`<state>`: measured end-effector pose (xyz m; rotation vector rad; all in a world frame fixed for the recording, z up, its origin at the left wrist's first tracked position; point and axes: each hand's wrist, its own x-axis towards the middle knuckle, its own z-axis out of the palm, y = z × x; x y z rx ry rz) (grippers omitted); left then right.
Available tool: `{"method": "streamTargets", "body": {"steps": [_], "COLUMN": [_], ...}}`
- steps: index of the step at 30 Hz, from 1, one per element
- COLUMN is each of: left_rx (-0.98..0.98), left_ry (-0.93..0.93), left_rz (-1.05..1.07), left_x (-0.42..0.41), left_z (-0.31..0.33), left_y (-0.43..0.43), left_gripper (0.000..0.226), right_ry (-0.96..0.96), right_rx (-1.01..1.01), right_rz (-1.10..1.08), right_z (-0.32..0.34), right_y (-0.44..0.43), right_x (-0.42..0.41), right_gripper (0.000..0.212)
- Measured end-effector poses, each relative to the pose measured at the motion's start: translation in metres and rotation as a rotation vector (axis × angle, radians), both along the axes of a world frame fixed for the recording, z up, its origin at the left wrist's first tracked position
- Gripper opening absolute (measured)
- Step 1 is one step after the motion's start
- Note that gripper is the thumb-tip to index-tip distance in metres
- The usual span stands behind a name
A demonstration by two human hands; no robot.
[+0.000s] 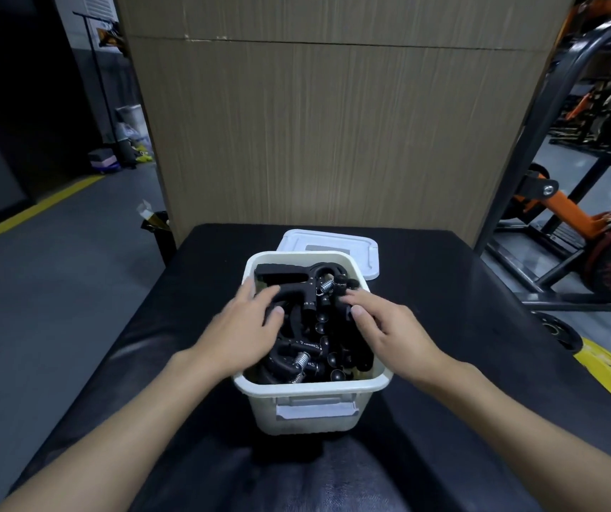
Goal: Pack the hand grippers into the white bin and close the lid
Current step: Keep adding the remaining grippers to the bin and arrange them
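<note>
A white plastic bin point(309, 390) stands in the middle of the black padded surface point(481, 327), and it is heaped to the rim with black hand grippers point(289, 277), their steel springs and round knobs tangled together. The topmost one lies across the far end of the bin and rides slightly above the rim. The flat white lid point(333, 242) lies just behind the bin, toward the far edge of the surface, so closing is not yet begun.

Both hands are in the bin. The left hand point(248, 327) holds the handle of the top gripper, fingers draped over it and thumb closing from the near side. The right hand point(388, 327) seems to pinch a black end piece between thumb and forefinger, the other fingers tucked under.

The risk I see is height: if the top gripper stays proud of the rim, the lid will likely rock and fail to seat. Pressing hard could make a sprung handle snap back and nip a finger, or tip the bin. Tugging one piece may drag linked neighbours out over the edge.
</note>
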<state>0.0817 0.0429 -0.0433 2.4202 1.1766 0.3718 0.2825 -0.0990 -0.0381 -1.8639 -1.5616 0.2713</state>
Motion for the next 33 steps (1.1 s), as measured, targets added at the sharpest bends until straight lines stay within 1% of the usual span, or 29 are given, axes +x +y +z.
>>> {"method": "streamTargets", "body": {"steps": [2, 6, 7, 11, 13, 15, 18, 19, 21, 22, 23, 25, 26, 28, 30, 31, 33], "left_rx": [-0.027, -0.035, -0.031, -0.008, 0.005, 0.006, -0.007, 0.024, 0.161, 0.209, 0.203, 0.111, 0.102, 0.181, 0.304, 0.326, 0.23], "left_ry": [-0.062, -0.039, -0.028, 0.011, 0.012, 0.023, 0.06, 0.102, 0.185, 0.189, 0.172, 0.156, 0.198, 0.293, 0.291, 0.265, 0.234], "left_rz": [-0.004, -0.018, -0.017, -0.004, -0.004, -0.007, -0.001, 0.007, 0.018, 0.005, -0.022, -0.078, -0.101, -0.142, -0.238, -0.303, -0.39], "left_x": [0.003, 0.002, 0.001, 0.006, 0.007, 0.007, 0.005, 0.005, 0.007, 0.008, 0.009, 0.008, 0.006, 0.004, 0.008, 0.012, 0.021], "left_z": [-0.01, -0.014, -0.014, -0.015, -0.014, -0.013, -0.007, -0.003, 0.005, 0.009, 0.012, 0.012, 0.012, 0.012, 0.016, 0.019, 0.023], "left_y": [0.003, 0.007, 0.007, 0.004, 0.004, 0.003, 0.0, -0.002, -0.007, -0.01, -0.013, -0.018, -0.021, -0.027, -0.035, -0.038, -0.043], "left_gripper": [0.053, 0.071, 0.072, 0.058, 0.057, 0.056, 0.054, 0.053, 0.05, 0.049, 0.049, 0.052, 0.053, 0.055, 0.054, 0.052, 0.05], "right_ry": [-0.03, -0.133, -0.151, -0.241, -0.282, -0.363, -0.372, -0.363, -0.329, -0.309, -0.295, -0.296, -0.307, -0.315, -0.312, -0.317, -0.346], "right_rx": [-0.019, -0.057, -0.066, -0.072, -0.076, -0.122, -0.16, -0.175, -0.201, -0.194, -0.168, -0.106, -0.096, -0.104, -0.125, -0.136, -0.169], "right_rz": [-0.022, 0.02, 0.036, 0.072, 0.097, 0.087, 0.074, 0.079, 0.091, 0.09, 0.086, 0.066, 0.049, 0.017, 0.014, 0.019, 0.027], "right_z": [-0.001, 0.004, 0.007, 0.006, 0.003, 0.005, 0.009, 0.012, 0.019, 0.021, 0.021, 0.018, 0.015, 0.012, 0.013, 0.014, 0.017], "right_y": [0.001, -0.005, -0.006, -0.011, -0.013, -0.014, -0.013, -0.012, -0.01, -0.008, -0.007, -0.005, -0.004, -0.003, -0.003, -0.003, -0.002], "right_x": [0.0, 0.003, 0.002, 0.003, 0.005, 0.005, 0.005, 0.006, 0.007, 0.006, 0.004, 0.001, 0.0, -0.002, -0.001, -0.001, 0.0], "right_gripper": [0.029, 0.027, 0.027, 0.022, 0.02, 0.021, 0.026, 0.027, 0.03, 0.031, 0.032, 0.028, 0.027, 0.025, 0.026, 0.027, 0.027]}}
